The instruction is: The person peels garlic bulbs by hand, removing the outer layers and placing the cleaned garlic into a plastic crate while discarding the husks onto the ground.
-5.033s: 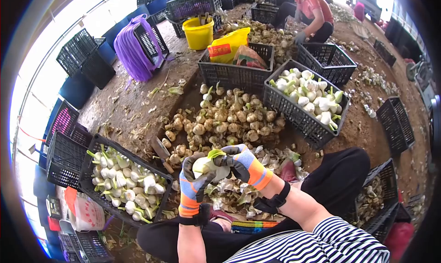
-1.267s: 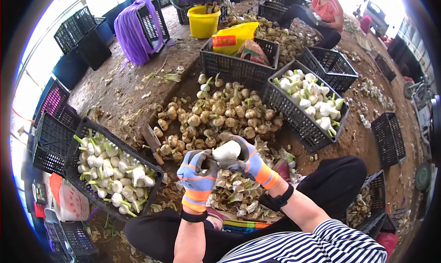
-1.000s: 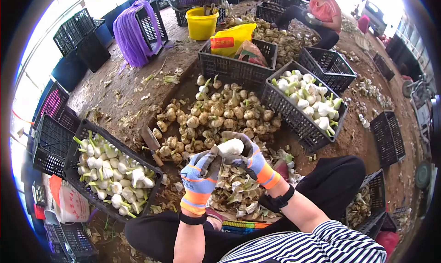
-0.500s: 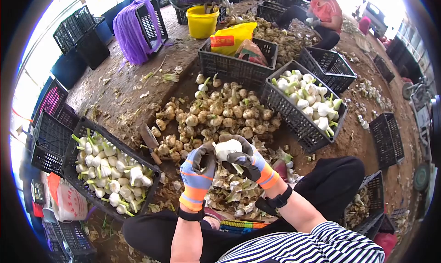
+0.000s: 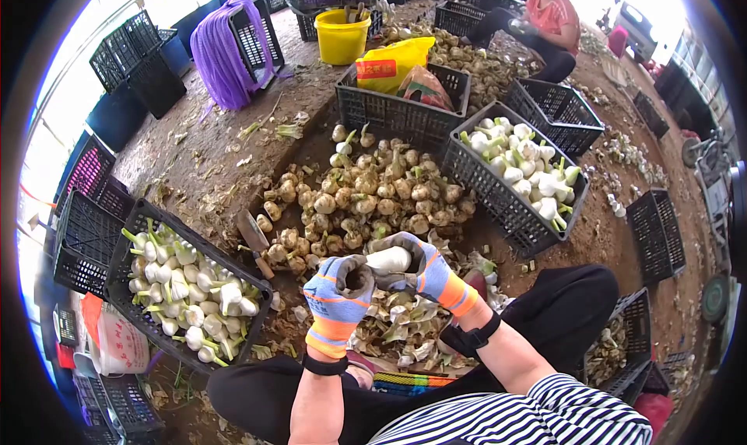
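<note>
A white garlic bulb [image 5: 391,260] is between my two gloved hands, above a heap of loose peelings [image 5: 405,320]. My right hand [image 5: 426,268] is closed round its right side, thumb below and fingers over the top. My left hand [image 5: 340,288] is curled, its fingertips pinching at the bulb's left end; the exact contact is partly hidden. Just beyond lies a pile of unpeeled, brownish garlic bulbs [image 5: 373,184]. At the pile's left edge rests a flat-bladed tool with a wooden handle [image 5: 254,235].
Black crates of cleaned garlic stand at left [image 5: 268,289] and right [image 5: 498,204]. Behind the pile, another crate [image 5: 381,118] holds a yellow bag [image 5: 397,64]. A yellow bucket [image 5: 343,40] and purple netting [image 5: 222,52] are farther back. A co-worker [image 5: 552,21] sits at the far right.
The garlic bulb has turned in my hands, and its green stem no longer shows below it. My left hand has curled more tightly, and both hands have shifted slightly downward.
</note>
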Tool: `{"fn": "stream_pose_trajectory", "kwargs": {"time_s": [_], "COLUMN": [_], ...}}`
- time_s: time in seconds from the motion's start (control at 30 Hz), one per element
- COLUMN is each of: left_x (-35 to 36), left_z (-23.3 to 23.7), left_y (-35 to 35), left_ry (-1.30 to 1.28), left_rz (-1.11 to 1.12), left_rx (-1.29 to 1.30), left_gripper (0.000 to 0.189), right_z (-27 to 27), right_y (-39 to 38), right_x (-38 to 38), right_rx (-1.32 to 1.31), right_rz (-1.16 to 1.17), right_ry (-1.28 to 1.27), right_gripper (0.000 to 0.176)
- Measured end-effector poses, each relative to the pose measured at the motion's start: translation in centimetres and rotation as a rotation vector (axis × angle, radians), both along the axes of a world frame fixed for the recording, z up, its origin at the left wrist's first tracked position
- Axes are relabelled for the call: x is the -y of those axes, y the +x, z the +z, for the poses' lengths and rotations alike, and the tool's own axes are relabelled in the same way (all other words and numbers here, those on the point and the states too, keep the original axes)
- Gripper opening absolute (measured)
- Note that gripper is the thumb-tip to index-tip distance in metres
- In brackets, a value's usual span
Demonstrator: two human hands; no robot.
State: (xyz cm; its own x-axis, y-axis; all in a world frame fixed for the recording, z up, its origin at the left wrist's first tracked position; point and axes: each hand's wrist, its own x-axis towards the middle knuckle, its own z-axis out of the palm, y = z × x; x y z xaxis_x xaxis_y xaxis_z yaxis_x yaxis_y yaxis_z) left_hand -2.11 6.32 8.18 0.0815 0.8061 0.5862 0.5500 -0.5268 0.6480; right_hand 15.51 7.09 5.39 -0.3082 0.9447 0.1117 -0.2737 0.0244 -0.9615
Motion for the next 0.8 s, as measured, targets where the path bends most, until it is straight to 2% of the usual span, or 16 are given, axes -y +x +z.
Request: {"fn": "stream_pose_trajectory", "kwargs": {"time_s": [0.07,0.17,0.23,0.27,0.3,0.4,0.43,0.5,0.53,0.57,0.63,0.7,0.73,0.8], "left_x": [0.1,-0.3,-0.8,-1.0,-1.3,-1.2,-1.0,0.2,0.5,0.1,-0.1,0.0,0.0,0.0], "left_z": [0.1,-1.2,-2.8,-2.3,-2.4,-2.9,-3.7,-1.4,-0.1,-0.7,-1.1,-0.7,-0.6,-0.9], "left_y": [-0.1,-0.5,-1.4,-1.9,-2.1,-1.8,-1.3,0.1,0.2,0.3,0.0,-0.1,-0.1,0.3], "left_ry": [-0.009,-0.114,-0.335,-0.502,-0.520,-0.589,-0.537,-0.332,-0.290,-0.086,-0.023,-0.016,-0.008,-0.012], "left_rz": [0.011,0.001,0.060,0.096,0.167,0.085,0.005,-0.184,-0.251,-0.180,-0.150,-0.136,-0.123,-0.093], "left_rx": [0.031,0.143,0.532,0.695,0.758,0.660,0.685,0.583,0.436,0.188,0.133,0.084,0.037,0.074], "left_gripper": [0.015,0.011,0.007,0.004,0.004,0.005,0.014,0.028,0.037,0.033,0.025,0.022,0.018,0.017], "right_z": [-0.1,-0.1,-0.7,-0.6,-0.5,-0.8,-0.7,-1.2,-1.1,-1.1,-1.2,-1.1,-1.0,-0.9], "right_y": [0.2,-0.1,0.2,-0.1,-0.2,0.6,0.7,0.3,0.0,-0.2,0.0,0.1,0.3,0.4], "right_x": [-0.1,0.5,0.7,1.0,1.2,0.5,0.6,0.6,0.6,0.6,0.2,-0.3,-0.2,-0.2], "right_rx": [-0.198,-0.128,-0.209,-0.444,-0.680,-0.691,-0.668,-0.660,-0.581,-0.503,-0.430,-0.170,-0.242,-0.190], "right_rz": [0.112,0.108,0.192,0.219,0.240,0.269,0.243,0.221,0.181,0.143,0.168,0.083,0.082,0.094], "right_ry": [-0.222,-0.129,-0.171,-0.197,-0.218,-0.285,-0.334,-0.334,-0.286,-0.237,-0.256,-0.144,-0.255,-0.241], "right_gripper": [0.059,0.069,0.065,0.064,0.063,0.064,0.065,0.066,0.064,0.062,0.065,0.067,0.067,0.066]}}
